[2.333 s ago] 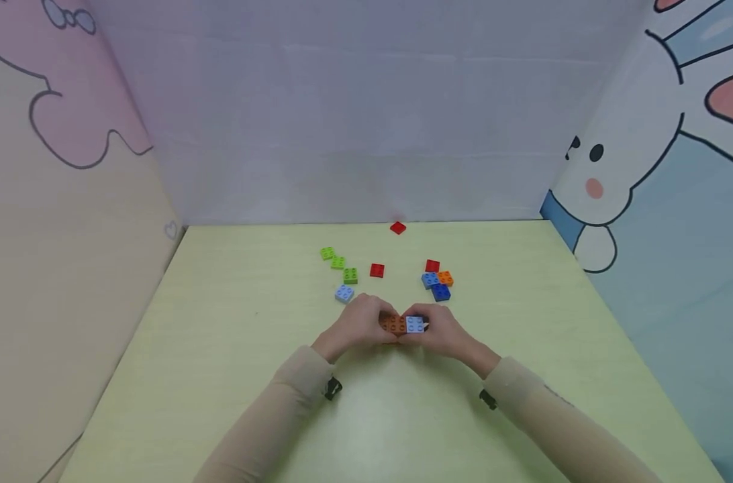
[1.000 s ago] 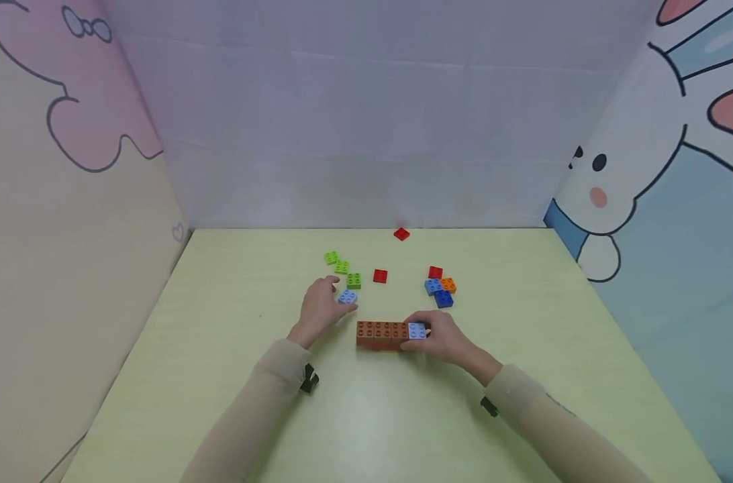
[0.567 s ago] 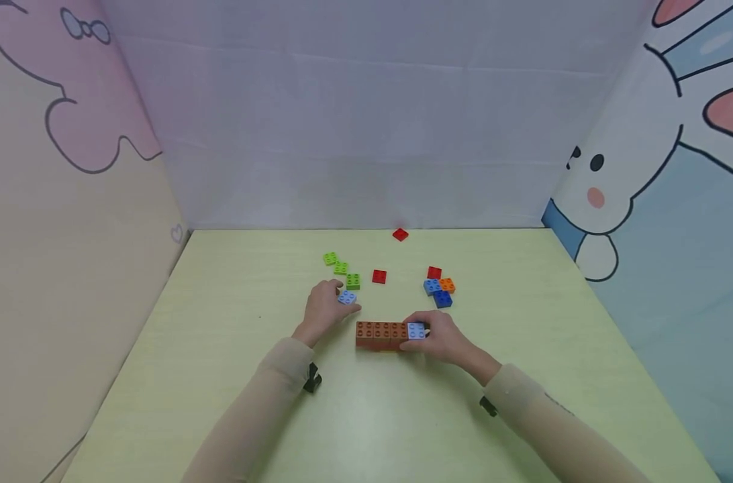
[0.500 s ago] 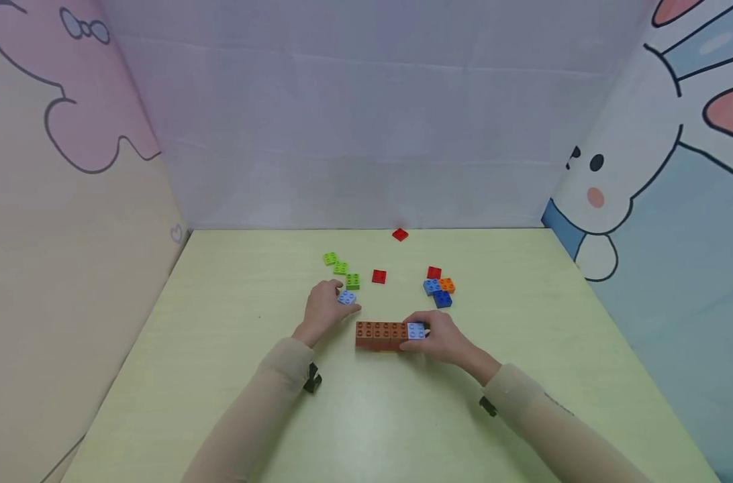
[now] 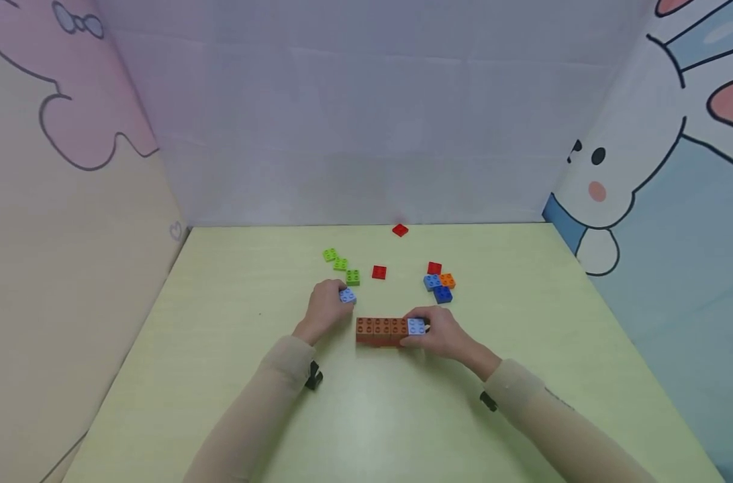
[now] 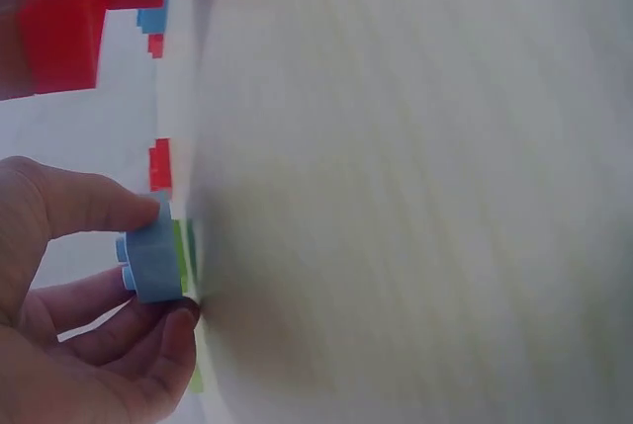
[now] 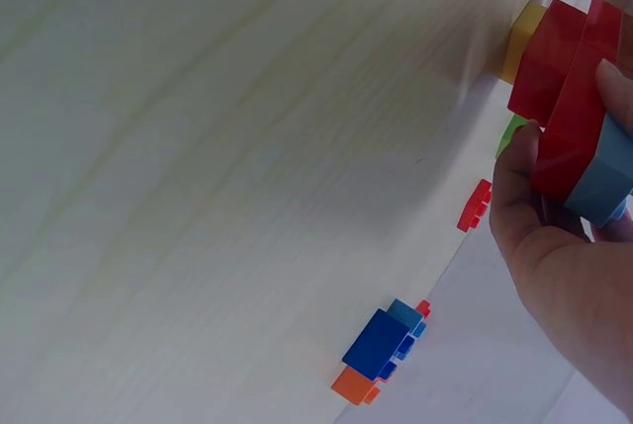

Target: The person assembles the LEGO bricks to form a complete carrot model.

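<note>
My left hand pinches a loose light blue toy brick between thumb and fingers. In the left wrist view, the studs of this brick face left, with the thumb at one end and fingertips at the other. My right hand grips the right end of a built block of bricks. Its top layer is a row of brown bricks with a light blue brick at the right end. Beneath these, the right wrist view shows red bricks and a yellow brick lowest.
Several green bricks run diagonally behind the left hand. A red brick lies mid-table, another red brick near the back edge. Behind the right hand sit blue, dark blue, orange and red bricks close together.
My left hand has let go of the built block, moved left to the loose light blue brick and pinched it. The right hand keeps its grip on the block, nearly unmoved.
</note>
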A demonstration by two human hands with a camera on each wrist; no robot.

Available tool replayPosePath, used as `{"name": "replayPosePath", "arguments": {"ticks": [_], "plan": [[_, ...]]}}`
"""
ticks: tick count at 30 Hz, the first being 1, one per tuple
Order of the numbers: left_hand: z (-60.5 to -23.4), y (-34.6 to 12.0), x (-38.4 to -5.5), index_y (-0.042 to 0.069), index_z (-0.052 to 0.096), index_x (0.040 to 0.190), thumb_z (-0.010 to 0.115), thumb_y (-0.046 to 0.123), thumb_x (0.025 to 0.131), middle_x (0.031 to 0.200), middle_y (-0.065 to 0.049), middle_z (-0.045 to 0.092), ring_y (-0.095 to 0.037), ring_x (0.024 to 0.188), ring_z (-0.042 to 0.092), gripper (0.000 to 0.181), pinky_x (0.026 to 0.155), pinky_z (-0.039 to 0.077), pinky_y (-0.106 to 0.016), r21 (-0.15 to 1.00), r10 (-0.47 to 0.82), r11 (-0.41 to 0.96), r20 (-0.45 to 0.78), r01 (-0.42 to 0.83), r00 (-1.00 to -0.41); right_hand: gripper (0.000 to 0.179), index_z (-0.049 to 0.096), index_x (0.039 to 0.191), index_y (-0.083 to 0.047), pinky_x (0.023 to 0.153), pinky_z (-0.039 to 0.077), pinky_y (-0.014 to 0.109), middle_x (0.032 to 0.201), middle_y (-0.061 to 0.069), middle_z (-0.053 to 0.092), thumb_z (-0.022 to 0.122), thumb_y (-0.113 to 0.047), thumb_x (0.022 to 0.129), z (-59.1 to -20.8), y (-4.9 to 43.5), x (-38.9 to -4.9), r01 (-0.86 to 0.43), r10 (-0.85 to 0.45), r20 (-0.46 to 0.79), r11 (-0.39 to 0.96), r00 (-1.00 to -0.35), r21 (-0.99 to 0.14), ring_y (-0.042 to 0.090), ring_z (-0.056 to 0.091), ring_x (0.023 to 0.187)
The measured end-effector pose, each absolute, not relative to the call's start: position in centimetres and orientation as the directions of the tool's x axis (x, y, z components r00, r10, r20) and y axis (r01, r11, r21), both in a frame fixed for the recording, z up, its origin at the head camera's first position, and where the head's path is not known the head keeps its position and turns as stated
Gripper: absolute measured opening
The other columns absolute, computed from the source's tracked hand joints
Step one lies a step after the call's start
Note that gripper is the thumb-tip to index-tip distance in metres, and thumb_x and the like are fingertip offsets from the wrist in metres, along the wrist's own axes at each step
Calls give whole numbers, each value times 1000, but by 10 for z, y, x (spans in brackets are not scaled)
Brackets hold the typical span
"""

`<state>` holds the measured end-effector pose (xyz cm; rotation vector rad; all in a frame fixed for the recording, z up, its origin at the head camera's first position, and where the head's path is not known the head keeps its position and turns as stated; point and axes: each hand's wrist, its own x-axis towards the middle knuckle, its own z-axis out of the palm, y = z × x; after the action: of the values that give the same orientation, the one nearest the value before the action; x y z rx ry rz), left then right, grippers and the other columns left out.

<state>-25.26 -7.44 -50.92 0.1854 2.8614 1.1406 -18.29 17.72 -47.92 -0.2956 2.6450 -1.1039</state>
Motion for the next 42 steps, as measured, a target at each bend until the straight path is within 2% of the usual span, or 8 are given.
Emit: {"name": "replayPosePath", "arguments": {"ticks": [6,12,16,22,29,42], "plan": [[-503,-75,-246,1,64,118,73,15,79,107,-9,62,-20,93,56,42,78,49,-35,727,158,682,-48,74,-986,37,69,108,-16,80,45,38,102,-1,59,82,-29,76,-477,175,-182,-81,-287,-167,686,-943,-723,21,51,94],[-489,-78,-236,3,65,120,73,16,84,102,-5,64,-18,91,59,39,74,50,-32,784,207,613,-37,101,-978,38,68,109,-15,80,45,38,103,-1,59,82,-30,76,-477,176,-184,-87,-294,-166,686,-941,-722,20,51,94],[-477,-81,-226,7,64,122,73,17,86,101,-3,64,-16,89,61,39,72,51,-30,811,268,568,-20,141,-963,39,68,109,-15,80,45,39,103,-1,60,82,-31,76,-478,177,-185,-87,-298,-169,684,-939,-724,20,51,94],[-461,-80,-206,9,65,122,72,14,86,111,-2,62,-15,93,59,36,77,50,-27,813,358,541,8,215,-934,39,68,109,-16,81,46,38,103,-1,59,82,-31,76,-479,176,-185,-77,-292,-181,694,-939,-715,21,52,95],[-462,-76,-195,8,67,117,74,10,84,110,1,64,-13,96,58,34,77,49,-26,800,470,497,77,336,-879,38,68,107,-15,80,46,38,101,-1,60,82,-30,76,-480,177,-185,-88,-295,-167,688,-941,-720,20,52,94],[-467,-71,-193,12,68,118,75,12,83,110,6,62,-12,96,58,35,79,50,-26,834,491,474,16,283,-871,36,69,106,-17,80,46,36,100,-3,60,82,-31,75,-481,177,-185,-107,-303,-152,690,-941,-716,19,52,93]]}}
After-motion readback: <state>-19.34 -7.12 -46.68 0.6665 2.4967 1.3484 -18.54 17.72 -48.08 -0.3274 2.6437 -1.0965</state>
